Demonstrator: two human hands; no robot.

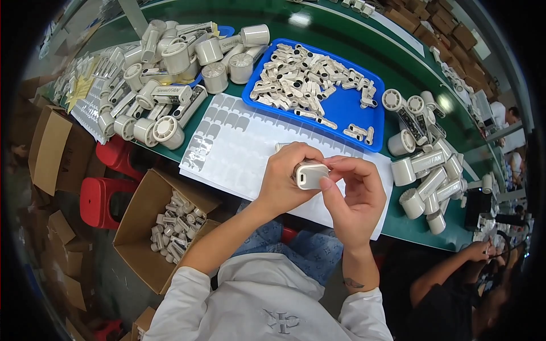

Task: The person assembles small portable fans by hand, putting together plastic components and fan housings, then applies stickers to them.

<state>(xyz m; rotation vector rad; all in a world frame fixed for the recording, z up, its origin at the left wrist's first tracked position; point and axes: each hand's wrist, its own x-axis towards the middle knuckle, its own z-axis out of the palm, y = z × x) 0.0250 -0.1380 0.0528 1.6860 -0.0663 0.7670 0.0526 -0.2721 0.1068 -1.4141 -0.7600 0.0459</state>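
Note:
In my left hand (289,176) is a white handheld fan (300,183), its rounded end turned up toward me. A grey oval label (313,175) with a small dark slot beside it covers that end. My right hand (357,196) is closed at the same end, thumb on the grey face and index finger along the far edge. The fan's other end is mostly hidden behind my left hand. Below both hands lies a white backing sheet (244,145) carrying rows of grey labels at its left part.
A blue tray (364,122) of small white plastic parts stands beyond the sheet. White fans are heaped at left (168,132) and right (429,162) on the green table. A cardboard box (136,250) of white parts and red stools (101,202) are at left. Another person's arm (449,270) shows at right.

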